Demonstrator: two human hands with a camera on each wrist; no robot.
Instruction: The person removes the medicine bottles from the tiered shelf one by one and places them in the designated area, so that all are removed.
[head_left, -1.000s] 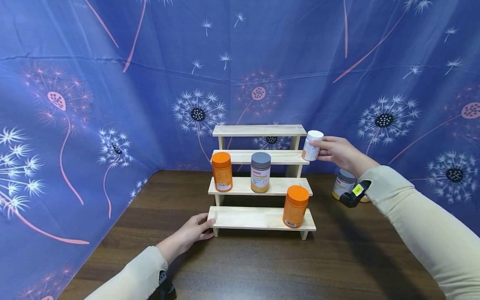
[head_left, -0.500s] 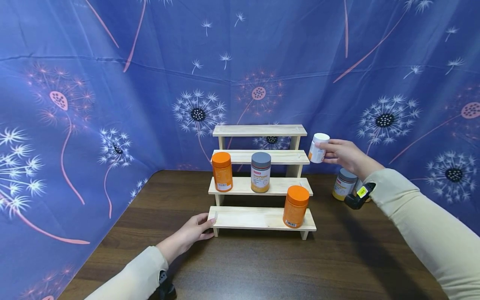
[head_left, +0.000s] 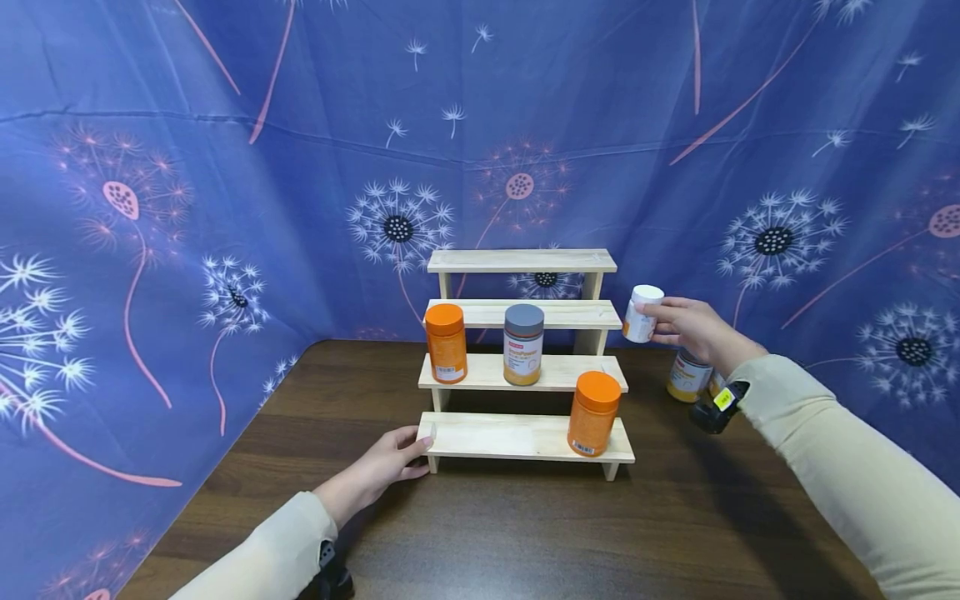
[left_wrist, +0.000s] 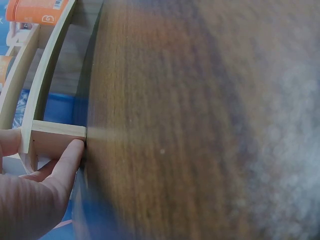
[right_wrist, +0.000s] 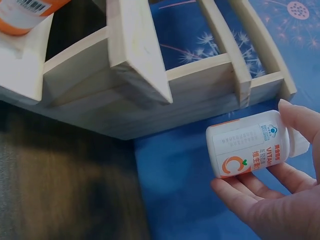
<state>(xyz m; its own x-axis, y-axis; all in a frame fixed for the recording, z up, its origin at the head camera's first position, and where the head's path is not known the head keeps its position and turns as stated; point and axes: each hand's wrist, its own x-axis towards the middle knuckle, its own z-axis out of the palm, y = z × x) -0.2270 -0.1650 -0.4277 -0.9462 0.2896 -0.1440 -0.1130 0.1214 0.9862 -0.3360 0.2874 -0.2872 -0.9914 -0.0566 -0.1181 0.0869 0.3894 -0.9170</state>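
My right hand (head_left: 693,329) grips a small white vitamin bottle (head_left: 640,315) between thumb and fingers. It is off the table, just right of the four-step wooden display rack (head_left: 495,433). The right wrist view shows the bottle's orange-and-white label (right_wrist: 250,145) with a "C" logo. My left hand (head_left: 382,462) holds the left end of the rack's lowest step. In the left wrist view the thumb lies at the board and a finger (left_wrist: 70,160) touches the leg (left_wrist: 57,129). An orange jar (head_left: 594,414) stands at the right of that step.
On the second step stand another orange jar (head_left: 446,343) and a grey-lidded jar (head_left: 522,344). More grey-lidded jars (head_left: 686,379) stand on the dark wooden table (head_left: 480,533) behind my right wrist, partly hidden. A blue dandelion-print cloth (head_left: 300,192) hangs behind.
My right hand has moved the white bottle to the right, away from the rack's third step, and lowered it somewhat. The left hand stays at the rack.
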